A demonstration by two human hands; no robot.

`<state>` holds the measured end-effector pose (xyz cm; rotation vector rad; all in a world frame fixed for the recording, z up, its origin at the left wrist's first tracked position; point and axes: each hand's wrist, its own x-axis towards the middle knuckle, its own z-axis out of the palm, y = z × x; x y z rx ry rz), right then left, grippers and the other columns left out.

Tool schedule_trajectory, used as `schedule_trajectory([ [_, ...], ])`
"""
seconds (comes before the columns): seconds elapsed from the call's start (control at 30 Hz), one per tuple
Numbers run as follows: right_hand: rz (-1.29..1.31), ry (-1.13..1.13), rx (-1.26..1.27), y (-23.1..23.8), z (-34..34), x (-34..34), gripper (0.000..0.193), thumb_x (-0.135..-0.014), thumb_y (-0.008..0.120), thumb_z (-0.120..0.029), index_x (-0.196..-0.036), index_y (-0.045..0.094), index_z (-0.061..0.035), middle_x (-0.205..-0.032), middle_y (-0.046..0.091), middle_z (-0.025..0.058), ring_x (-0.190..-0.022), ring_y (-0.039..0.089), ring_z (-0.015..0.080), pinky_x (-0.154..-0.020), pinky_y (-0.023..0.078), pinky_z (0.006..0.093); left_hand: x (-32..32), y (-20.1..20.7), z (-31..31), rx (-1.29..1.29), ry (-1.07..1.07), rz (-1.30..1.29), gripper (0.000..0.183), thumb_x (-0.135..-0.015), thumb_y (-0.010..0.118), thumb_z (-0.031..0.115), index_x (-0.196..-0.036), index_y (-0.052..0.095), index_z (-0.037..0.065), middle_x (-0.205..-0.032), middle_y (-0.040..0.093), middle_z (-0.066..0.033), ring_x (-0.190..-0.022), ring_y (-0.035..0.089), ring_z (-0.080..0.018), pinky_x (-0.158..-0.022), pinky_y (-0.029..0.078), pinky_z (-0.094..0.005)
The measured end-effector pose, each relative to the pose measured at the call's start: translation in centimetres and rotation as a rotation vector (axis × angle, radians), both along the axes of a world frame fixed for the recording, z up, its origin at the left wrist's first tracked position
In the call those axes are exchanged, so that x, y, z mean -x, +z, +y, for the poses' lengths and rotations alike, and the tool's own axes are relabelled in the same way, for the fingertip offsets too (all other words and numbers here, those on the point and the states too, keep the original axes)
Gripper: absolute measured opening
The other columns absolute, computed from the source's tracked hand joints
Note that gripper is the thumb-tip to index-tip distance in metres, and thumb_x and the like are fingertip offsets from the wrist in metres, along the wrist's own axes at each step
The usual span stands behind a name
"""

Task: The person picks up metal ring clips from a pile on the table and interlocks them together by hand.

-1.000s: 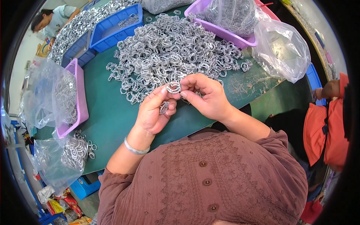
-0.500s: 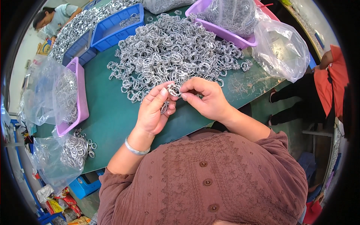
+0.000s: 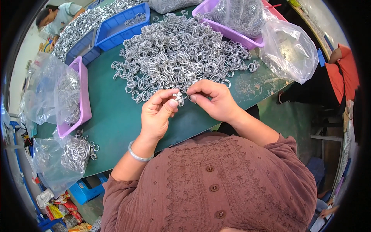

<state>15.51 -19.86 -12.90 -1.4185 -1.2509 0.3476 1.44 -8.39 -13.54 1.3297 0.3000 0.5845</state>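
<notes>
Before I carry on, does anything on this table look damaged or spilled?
Yes: the green tabletop is scuffed pale right of the main pile, its surface looking worn. Also, a few loose rings lie just outside the clear bag at left.

bright light glints off the clear bag (image 3: pixel 290 52) at right, and edges bow toward black corners.

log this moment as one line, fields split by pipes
left hand: pinching metal piece | right hand: close beside it, hold unclear | metal rings: heaped on green table beyond hands
</notes>
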Motion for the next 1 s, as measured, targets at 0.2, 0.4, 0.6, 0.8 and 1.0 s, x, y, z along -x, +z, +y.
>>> schedule_trajectory([
  [0.2,0.035,-0.123,-0.027,0.4,0.4,-2.1,0.010,-0.075,0.056,0.002,-0.084,0.058,-0.0001,-0.075,0.057,0.0056,-0.061,0.052,0.0093,-0.053,0.042,0.0218,0.8,0.4,0.5,0.571,-0.043,0.046,0.025,-0.088,0.045,0.027,-0.099,0.053,0.006,-0.085,0.055,-0.0054,-0.071,0.053,-0.0134,-0.051,0.040,-0.0219],
  [0.4,-0.510,-0.239,0.082,1.0,1.8,-3.5,0.022,-0.069,0.064,-0.016,-0.087,0.058,-0.0049,-0.085,0.054,0.0081,-0.082,0.052,0.0268,-0.071,0.042,0.0368,1.3,0.0,1.3,0.770,-0.222,-0.092,0.027,-0.084,0.045,0.021,-0.104,0.049,0.004,-0.094,0.058,-0.0135,-0.080,0.058,-0.0227,-0.055,0.049,-0.0290],
  [0.6,-0.674,-0.269,0.205,0.7,2.2,-2.9,0.025,-0.067,0.066,-0.023,-0.085,0.059,-0.0066,-0.090,0.053,0.0069,-0.090,0.046,0.0260,-0.079,0.036,0.0374,1.2,-0.1,1.2,0.658,-0.159,0.028,0.025,-0.083,0.047,0.022,-0.101,0.052,0.005,-0.090,0.057,-0.0099,-0.078,0.056,-0.0212,-0.057,0.046,-0.0270],
  [0.8,-0.447,-0.162,-0.076,1.0,2.1,-3.1,0.023,-0.066,0.066,-0.012,-0.085,0.055,-0.0052,-0.090,0.055,0.0075,-0.087,0.050,0.0255,-0.076,0.039,0.0347,0.7,0.6,0.8,0.528,-0.117,0.138,0.016,-0.083,0.051,0.016,-0.095,0.054,0.006,-0.081,0.056,-0.0046,-0.073,0.055,-0.0147,-0.054,0.042,-0.0227],
  [1.0,-0.178,-0.066,-0.033,1.1,1.9,-1.6,0.022,-0.068,0.066,-0.009,-0.086,0.053,-0.0031,-0.084,0.055,0.0097,-0.070,0.057,0.0213,-0.060,0.046,0.0304,-0.5,1.4,0.1,0.351,-0.033,0.208,0.013,-0.083,0.053,0.014,-0.094,0.055,0.006,-0.077,0.057,-0.0013,-0.067,0.054,-0.0095,-0.053,0.040,-0.0192],
])
